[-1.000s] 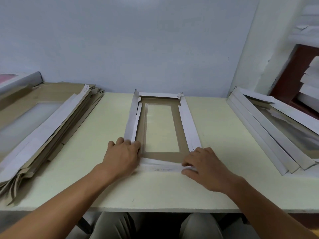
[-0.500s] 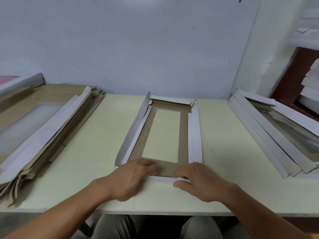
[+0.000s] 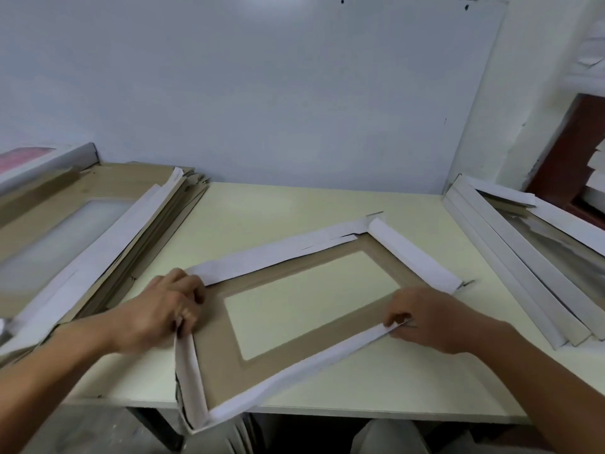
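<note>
Now, a flat cardboard frame (image 3: 217, 365) lies slantwise in the middle of the table (image 3: 327, 204), and its corner at 7 o'clock sticks out over the near edge. It is made of brown, matt board with a rectangular window cut in it, and slightly creased white paper flaps (image 3: 415, 253) run along all four sides. The left hand (image 3: 163, 309) sits on the corner at 9 o'clock, where its curled fingers pinch the upper end of the short flap. The right hand (image 3: 432, 319), at 3 o'clock, pinches the end of the long near flap between thumb and fingers. The table top is smooth and pale yellow-green. At 9 o'clock a stack of flat blanks (image 3: 98, 244) of the same brown board and white paper lies fanned out. At 3 o'clock a pile of folded frames (image 3: 510, 257) rests with white sides upward. A plain bluish-white wall panel (image 3: 262, 93) closes the table at 12 o'clock, and a dark red board (image 3: 576, 152) shows at 2 o'clock. Small print on one white strip of the stack is too blurred to read.
</note>
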`<state>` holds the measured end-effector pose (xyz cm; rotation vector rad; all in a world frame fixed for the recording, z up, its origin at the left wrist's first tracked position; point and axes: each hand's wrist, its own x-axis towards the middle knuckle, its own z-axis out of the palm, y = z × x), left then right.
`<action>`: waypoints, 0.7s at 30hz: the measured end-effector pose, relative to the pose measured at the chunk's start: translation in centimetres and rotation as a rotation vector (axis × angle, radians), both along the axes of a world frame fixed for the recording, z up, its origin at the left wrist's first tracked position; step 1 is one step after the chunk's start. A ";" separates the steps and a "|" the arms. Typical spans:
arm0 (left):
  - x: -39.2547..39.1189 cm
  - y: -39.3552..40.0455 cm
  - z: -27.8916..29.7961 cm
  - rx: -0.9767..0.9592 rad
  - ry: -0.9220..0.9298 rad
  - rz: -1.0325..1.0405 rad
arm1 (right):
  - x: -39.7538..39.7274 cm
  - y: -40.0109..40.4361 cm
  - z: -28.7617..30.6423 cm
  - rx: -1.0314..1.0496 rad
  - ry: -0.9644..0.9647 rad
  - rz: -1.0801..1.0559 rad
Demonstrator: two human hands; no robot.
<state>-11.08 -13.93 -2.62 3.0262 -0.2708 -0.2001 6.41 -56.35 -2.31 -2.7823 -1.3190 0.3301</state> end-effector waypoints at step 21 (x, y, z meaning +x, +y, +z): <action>-0.3 -16.0 -2.7 -0.313 -0.316 -0.347 | -2.9 16.3 -1.4 0.741 0.918 -0.561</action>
